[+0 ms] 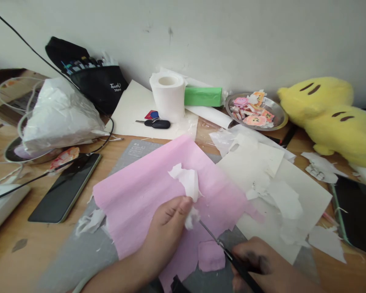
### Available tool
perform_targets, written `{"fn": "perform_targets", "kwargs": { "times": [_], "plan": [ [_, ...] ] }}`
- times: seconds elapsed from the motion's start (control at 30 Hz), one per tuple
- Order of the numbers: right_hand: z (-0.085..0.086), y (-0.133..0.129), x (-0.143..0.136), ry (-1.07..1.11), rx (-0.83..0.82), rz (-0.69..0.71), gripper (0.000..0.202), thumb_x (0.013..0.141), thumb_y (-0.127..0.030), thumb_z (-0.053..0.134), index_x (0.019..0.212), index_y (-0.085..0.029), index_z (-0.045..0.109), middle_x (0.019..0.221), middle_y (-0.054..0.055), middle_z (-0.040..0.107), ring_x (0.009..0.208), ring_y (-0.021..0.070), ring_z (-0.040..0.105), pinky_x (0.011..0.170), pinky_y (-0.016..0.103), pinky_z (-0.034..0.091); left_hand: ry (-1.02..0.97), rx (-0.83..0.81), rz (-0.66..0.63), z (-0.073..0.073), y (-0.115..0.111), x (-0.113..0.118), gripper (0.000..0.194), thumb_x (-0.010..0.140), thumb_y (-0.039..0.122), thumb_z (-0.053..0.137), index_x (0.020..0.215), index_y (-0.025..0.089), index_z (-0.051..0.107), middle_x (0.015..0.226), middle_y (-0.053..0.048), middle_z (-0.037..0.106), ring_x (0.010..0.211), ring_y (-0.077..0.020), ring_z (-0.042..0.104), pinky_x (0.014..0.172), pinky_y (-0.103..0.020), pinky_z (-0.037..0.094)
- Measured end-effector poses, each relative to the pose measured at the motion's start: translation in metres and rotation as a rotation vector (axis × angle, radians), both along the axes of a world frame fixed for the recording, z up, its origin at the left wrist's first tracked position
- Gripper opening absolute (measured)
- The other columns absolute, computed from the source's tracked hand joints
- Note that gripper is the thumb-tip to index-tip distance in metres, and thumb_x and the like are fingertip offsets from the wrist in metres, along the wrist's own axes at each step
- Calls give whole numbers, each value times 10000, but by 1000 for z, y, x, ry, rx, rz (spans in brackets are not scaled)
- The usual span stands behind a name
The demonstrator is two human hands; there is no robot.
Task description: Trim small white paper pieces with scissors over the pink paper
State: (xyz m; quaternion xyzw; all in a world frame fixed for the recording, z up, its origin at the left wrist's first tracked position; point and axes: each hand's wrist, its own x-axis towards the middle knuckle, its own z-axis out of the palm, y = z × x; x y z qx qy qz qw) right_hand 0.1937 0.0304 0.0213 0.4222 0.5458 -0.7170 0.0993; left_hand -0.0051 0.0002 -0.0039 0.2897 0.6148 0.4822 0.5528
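Pinching a torn bit of white paper (190,181), the left hand (171,219) is in the middle of the frame, with its thumb and finger shut on it. A small, fluffy white scrap (192,218) is just under that thumb. The right hand (256,264), at the lower right, is closed around a black tool (239,266) with a thin metal end. The tip points up and left and is right by the fluffy scrap, but I cannot tell if they touch.

Under the left hand is a big pink sheet (140,183), on top of a gray mat (76,252). A small pink square (211,255) is below the metal end, near the bottom of the frame. Pale sheets (305,183) and torn white bits are to the right.

At the top middle, a white paper roll (170,95) stands up beside a green pack (203,97). Black and red-blue key things (161,123) lie in front of the roll. A metal dish (280,118) of colorful paper bits is at the upper right, next to yellow plush toys (341,122). One dark phone (65,187) lies at the left, and another phone (356,211) lies at the right edge.
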Motion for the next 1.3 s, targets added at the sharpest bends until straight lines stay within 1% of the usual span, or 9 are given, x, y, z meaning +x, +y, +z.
{"fn": "perform_targets", "kwargs": {
  "times": [0.1,0.13,0.23,0.33,0.63,0.8,1.17,1.23,1.3],
  "plan": [
    [2,-1,2,-61,-9,13,242,677,-355,589,579,-182,451,594,-37,329,598,119,346,495,209,246,-37,5,363,-1,3,-5,413,782,567,568,618,196,491,564,51,428,517,-105,369,494,-209,316],
    [1,-2,3,-56,-12,12,229,686,-349,579,591,-182,456,593,-37,330,596,120,345,492,209,243,-21,30,382,-2,2,-5,421,785,565,569,604,196,475,559,53,418,515,-102,362,491,-208,312],
    [-7,-5,10,33,12,5,235,709,-313,559,584,-185,405,566,-48,318,550,100,308,466,208,216,67,94,96,-3,-3,-2,463,821,587,500,583,191,479,555,39,425,529,-113,372,506,-225,321],
    [-14,-7,14,88,43,10,273,696,-250,593,574,-187,357,559,-61,292,535,81,265,447,198,196,190,146,-72,-3,-7,1,515,838,625,418,549,199,424,538,43,373,517,-115,327,500,-239,298],
    [-13,-8,18,44,51,-13,240,725,-341,648,641,-167,506,611,-36,414,599,110,396,483,187,284,201,139,-338,0,-5,2,448,886,539,349,566,226,352,563,40,353,539,-131,348,524,-253,292],
    [-16,-6,19,21,78,-25,285,698,-364,676,607,-170,487,610,-41,401,616,114,402,508,193,301,209,103,-362,0,-6,3,414,887,497,349,573,226,348,571,41,346,551,-135,342,533,-253,286],
    [0,-2,3,-24,-25,-48,211,666,-372,596,607,-174,553,583,-29,400,599,130,387,503,220,277,133,69,-175,3,-5,4,460,826,570,462,546,213,384,542,52,327,521,-119,299,497,-235,279],
    [-1,-2,4,-57,-27,-48,221,659,-369,619,592,-175,537,579,-32,395,599,127,388,496,213,276,83,54,-31,1,-4,2,457,808,577,502,558,200,437,536,49,372,508,-112,320,483,-224,290],
    [-4,-4,7,-92,-33,-44,212,664,-350,649,604,-171,552,582,-34,414,604,124,410,493,201,284,16,13,210,-1,-1,0,429,807,571,516,605,194,481,535,50,410,485,-103,333,456,-210,287]
  ]
}}
